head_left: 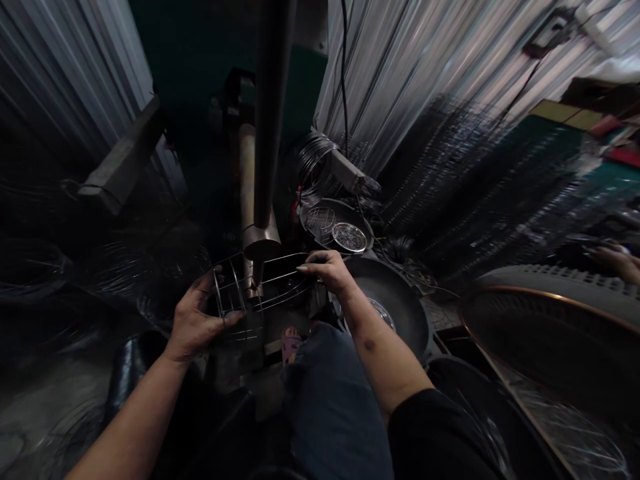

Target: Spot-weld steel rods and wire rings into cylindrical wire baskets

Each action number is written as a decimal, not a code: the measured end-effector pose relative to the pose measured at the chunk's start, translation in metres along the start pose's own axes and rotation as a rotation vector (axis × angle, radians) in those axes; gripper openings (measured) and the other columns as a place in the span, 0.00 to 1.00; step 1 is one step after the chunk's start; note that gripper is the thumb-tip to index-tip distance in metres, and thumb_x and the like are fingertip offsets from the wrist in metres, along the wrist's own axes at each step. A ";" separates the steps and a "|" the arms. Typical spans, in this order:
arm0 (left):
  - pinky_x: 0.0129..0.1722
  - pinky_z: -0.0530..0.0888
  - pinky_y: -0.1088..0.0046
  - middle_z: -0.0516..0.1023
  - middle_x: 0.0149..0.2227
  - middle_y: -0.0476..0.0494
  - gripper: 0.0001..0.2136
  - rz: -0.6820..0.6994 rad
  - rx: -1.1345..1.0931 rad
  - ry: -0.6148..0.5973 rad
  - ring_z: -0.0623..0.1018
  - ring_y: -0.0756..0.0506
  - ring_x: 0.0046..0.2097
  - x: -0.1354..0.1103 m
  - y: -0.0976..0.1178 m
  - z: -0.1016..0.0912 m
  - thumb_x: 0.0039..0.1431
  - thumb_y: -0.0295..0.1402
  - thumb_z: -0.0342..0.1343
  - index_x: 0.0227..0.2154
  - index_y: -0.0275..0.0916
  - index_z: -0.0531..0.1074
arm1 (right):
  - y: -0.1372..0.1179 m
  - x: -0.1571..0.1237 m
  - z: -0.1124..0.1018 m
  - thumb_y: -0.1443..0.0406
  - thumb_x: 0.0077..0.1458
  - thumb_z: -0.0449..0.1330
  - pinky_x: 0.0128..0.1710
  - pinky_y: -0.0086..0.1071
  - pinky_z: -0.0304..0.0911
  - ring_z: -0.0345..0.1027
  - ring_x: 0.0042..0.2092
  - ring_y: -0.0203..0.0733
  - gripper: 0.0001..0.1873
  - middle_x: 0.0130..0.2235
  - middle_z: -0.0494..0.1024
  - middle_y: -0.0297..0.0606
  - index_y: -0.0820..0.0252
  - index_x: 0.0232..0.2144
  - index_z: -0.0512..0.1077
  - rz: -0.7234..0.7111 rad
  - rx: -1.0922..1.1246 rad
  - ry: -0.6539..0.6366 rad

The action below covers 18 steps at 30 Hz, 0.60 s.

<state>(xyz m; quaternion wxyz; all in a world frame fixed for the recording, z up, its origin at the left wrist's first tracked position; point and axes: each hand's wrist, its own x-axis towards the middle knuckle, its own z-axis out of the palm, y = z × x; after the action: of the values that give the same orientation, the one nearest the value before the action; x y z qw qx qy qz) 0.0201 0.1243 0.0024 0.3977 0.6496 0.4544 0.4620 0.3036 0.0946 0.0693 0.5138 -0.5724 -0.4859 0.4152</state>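
Note:
My left hand [197, 319] grips one side of a metal wire rack [219, 293], thumb and fingers on its wires. At the rack's other side, my right hand [326, 270] pinches a long, slightly curved wire between thumb and fingers. The rack surrounds the tip of a machine's metal post [255, 283], which looks like a spot-welder electrode. A dark upright rod [273, 127] comes down just above it. Whether the rack touches the metal tip is too dark to tell.
Behind my right hand is a dark pan [313, 217] with round wire pieces; a larger round basin [413, 303] lies under my right forearm. A coil of wire [315, 160] hangs behind. At right are a fan [555, 320] and another person's hand [617, 260].

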 end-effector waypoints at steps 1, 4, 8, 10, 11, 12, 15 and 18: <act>0.57 0.69 0.55 0.73 0.53 0.37 0.44 -0.014 -0.030 -0.014 0.74 0.35 0.54 0.000 0.002 0.000 0.30 0.42 0.72 0.56 0.39 0.67 | 0.001 0.001 0.000 0.59 0.31 0.72 0.23 0.29 0.50 0.56 0.22 0.31 0.14 0.17 0.66 0.29 0.62 0.16 0.74 -0.017 -0.003 -0.001; 0.57 0.69 0.53 0.72 0.53 0.36 0.43 -0.047 -0.085 -0.010 0.73 0.33 0.54 0.000 0.008 0.000 0.29 0.41 0.73 0.54 0.37 0.68 | 0.005 0.002 -0.001 0.59 0.32 0.72 0.25 0.29 0.52 0.56 0.22 0.32 0.14 0.17 0.67 0.29 0.62 0.16 0.74 -0.063 -0.014 0.000; 0.56 0.70 0.51 0.72 0.54 0.37 0.42 -0.056 -0.140 -0.017 0.74 0.33 0.53 0.000 0.010 0.002 0.27 0.40 0.73 0.53 0.39 0.69 | 0.010 0.003 0.001 0.58 0.32 0.72 0.26 0.29 0.52 0.57 0.23 0.32 0.14 0.18 0.67 0.29 0.61 0.16 0.74 -0.063 0.015 0.006; 0.54 0.71 0.49 0.72 0.55 0.37 0.43 -0.084 -0.179 -0.038 0.73 0.32 0.53 0.000 0.008 0.003 0.28 0.40 0.73 0.54 0.42 0.68 | 0.012 0.004 0.002 0.58 0.31 0.72 0.26 0.30 0.52 0.57 0.23 0.32 0.15 0.18 0.67 0.29 0.61 0.16 0.73 -0.049 0.057 0.007; 0.54 0.71 0.48 0.72 0.55 0.37 0.43 -0.090 -0.177 -0.044 0.73 0.32 0.53 0.000 0.007 0.002 0.29 0.40 0.73 0.54 0.42 0.67 | 0.014 0.005 0.003 0.58 0.30 0.72 0.26 0.29 0.52 0.57 0.23 0.32 0.15 0.18 0.67 0.29 0.61 0.15 0.73 -0.042 0.075 0.004; 0.55 0.70 0.48 0.72 0.54 0.37 0.42 -0.087 -0.157 -0.046 0.73 0.33 0.54 0.000 0.006 0.002 0.29 0.40 0.72 0.54 0.42 0.67 | 0.015 0.005 0.003 0.58 0.30 0.72 0.26 0.29 0.52 0.57 0.23 0.32 0.15 0.18 0.67 0.29 0.61 0.15 0.73 -0.036 0.087 0.001; 0.58 0.67 0.48 0.74 0.52 0.39 0.41 -0.048 -0.085 -0.047 0.74 0.34 0.53 0.001 0.006 0.000 0.29 0.40 0.73 0.53 0.39 0.69 | 0.017 0.006 0.004 0.58 0.31 0.72 0.25 0.29 0.51 0.57 0.23 0.31 0.15 0.18 0.67 0.29 0.62 0.16 0.73 -0.046 0.085 0.001; 0.56 0.69 0.50 0.74 0.52 0.38 0.44 -0.034 -0.079 -0.047 0.74 0.34 0.52 0.002 0.006 -0.002 0.28 0.41 0.73 0.54 0.39 0.68 | 0.015 0.004 0.004 0.58 0.30 0.72 0.25 0.29 0.51 0.57 0.23 0.31 0.15 0.18 0.66 0.28 0.62 0.16 0.73 -0.086 0.075 0.044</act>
<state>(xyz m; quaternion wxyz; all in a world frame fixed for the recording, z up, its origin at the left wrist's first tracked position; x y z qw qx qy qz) 0.0204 0.1250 0.0091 0.4412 0.6362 0.4373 0.4575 0.3021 0.0996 0.0537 0.5628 -0.5404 -0.4828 0.3977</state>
